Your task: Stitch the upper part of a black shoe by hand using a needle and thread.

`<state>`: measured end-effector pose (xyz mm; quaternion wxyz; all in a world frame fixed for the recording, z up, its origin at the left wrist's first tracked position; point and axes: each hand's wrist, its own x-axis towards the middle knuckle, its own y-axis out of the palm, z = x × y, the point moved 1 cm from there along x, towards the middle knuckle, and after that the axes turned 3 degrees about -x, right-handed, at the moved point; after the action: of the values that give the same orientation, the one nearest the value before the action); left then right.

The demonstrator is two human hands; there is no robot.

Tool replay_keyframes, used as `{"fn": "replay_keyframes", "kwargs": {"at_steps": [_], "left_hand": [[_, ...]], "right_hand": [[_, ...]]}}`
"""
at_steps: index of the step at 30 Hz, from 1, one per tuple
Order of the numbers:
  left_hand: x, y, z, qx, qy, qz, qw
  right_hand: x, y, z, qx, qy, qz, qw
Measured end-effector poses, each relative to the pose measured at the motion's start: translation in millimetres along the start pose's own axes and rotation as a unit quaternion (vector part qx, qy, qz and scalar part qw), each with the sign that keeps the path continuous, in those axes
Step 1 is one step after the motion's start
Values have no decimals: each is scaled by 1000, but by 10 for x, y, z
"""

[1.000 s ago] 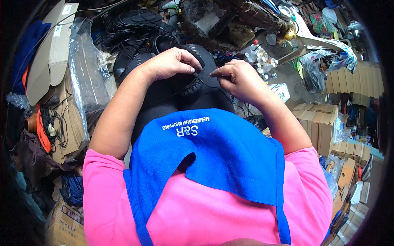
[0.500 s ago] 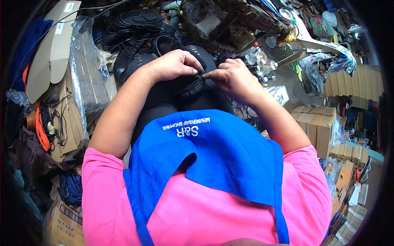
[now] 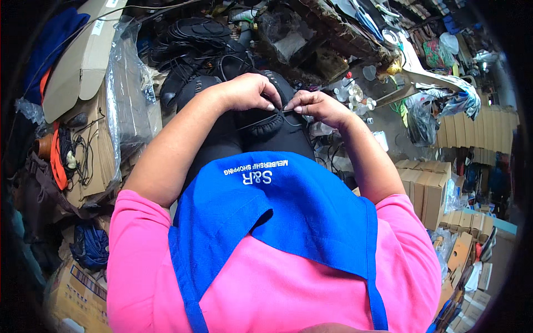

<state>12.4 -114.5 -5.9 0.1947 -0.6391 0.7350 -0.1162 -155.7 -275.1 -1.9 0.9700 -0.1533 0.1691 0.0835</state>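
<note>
A black shoe [image 3: 264, 126] with a gathered, thickly stitched edge lies across my dark-trousered lap. Over its right end, my left hand [image 3: 249, 93] is closed in a pinch at the stitched edge. My right hand [image 3: 323, 108] is closed too, thumb and forefinger pinched on what looks like a thin thread. Only a narrow gap parts the two sets of fingertips. Part of the shoe is covered by my left hand and forearm. Beyond my knees sits a pile of black shoe parts [image 3: 191, 41] with loose dark cords.
Cardboard sheets [image 3: 91, 150] and clear plastic wrap [image 3: 130, 105] stand at my left. Several small bottles [image 3: 355, 94] are on the floor beyond my right hand. Stacked cardboard boxes [image 3: 427, 186] are at the right. A blue apron [image 3: 277, 205] covers my front.
My right hand has turned from pointing a forefinger at the shoe to a pinch slightly right of it. Both hands sit a little lower, and the view has shifted slightly.
</note>
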Motion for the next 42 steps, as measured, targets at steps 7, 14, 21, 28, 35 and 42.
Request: {"fn": "replay_keyframes", "kwargs": {"at_steps": [7, 14, 21, 28, 35, 42], "left_hand": [[1, 24, 3, 8, 10, -10, 1000], [-167, 148, -5, 34, -1, -145, 989], [-900, 257, -145, 130, 1, -293, 947], [-1075, 474, -393, 20, -90, -355, 930], [-968, 631, -240, 261, -79, -353, 895], [-731, 492, -141, 135, 5, -361, 923]], "right_hand": [[39, -16, -43, 56, 31, 16, 998], [1, 362, 200, 42, 58, -99, 992], [-167, 379, 330, -271, -75, -179, 943], [-244, 565, 283, -392, -112, -209, 889], [-287, 718, 177, -411, -158, -262, 859], [-195, 369, 144, -129, -26, -125, 983]]}}
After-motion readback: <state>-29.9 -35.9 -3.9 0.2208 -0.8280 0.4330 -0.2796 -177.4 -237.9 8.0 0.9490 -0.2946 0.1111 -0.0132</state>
